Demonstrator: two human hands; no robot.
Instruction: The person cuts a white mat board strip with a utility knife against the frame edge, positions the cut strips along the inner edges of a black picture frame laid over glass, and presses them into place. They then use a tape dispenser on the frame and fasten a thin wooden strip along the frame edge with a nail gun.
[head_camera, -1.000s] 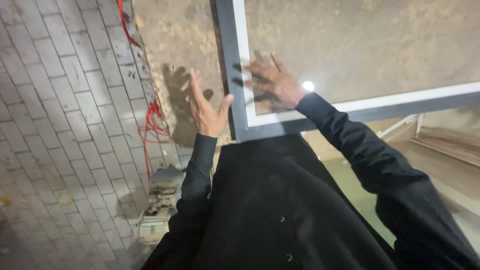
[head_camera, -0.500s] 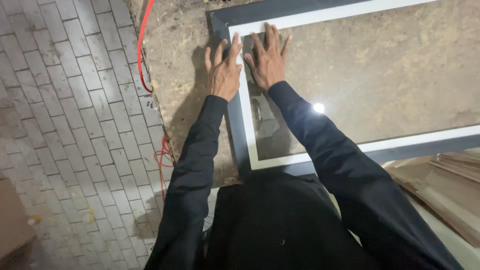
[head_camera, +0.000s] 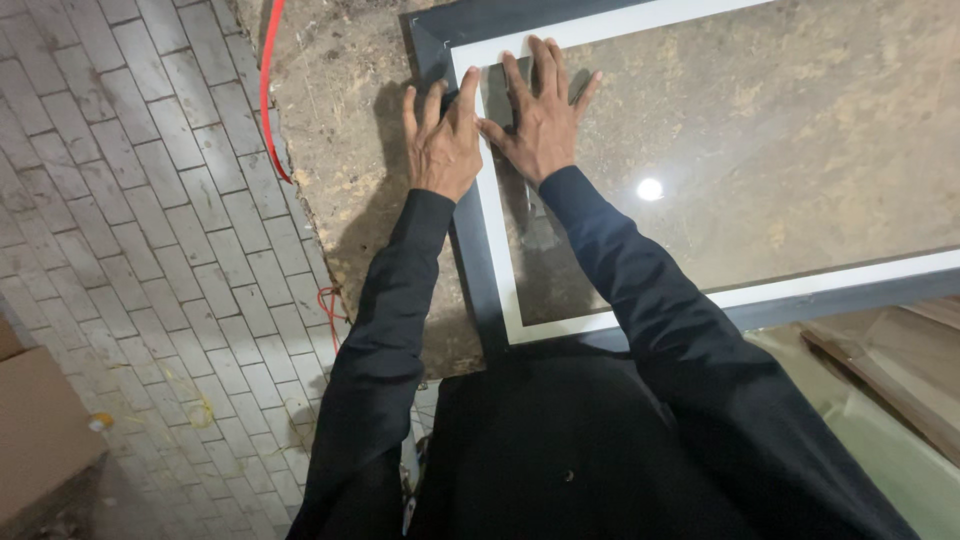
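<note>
Your left hand (head_camera: 440, 140) lies flat, fingers spread, on the dark frame (head_camera: 470, 260) of the glass panel (head_camera: 760, 140); your right hand (head_camera: 540, 120) is splayed flat on the glass just inside that frame, gripping nothing. Panel lies on the rough brown surface (head_camera: 340, 130). Likely heavy, stiff, slick, fragile (glare spot shows), so hold by the frame edges. No containers visible; red cable (head_camera: 266, 100) left of the frame.

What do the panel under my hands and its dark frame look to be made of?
Panel: probably glass, glossy and clear; a light glints off it and the rough brown slab shows through. Dark frame: smooth and matte, possibly painted metal or plastic. White inner strip: unclear. Left hand and right hand lie flat.
</note>
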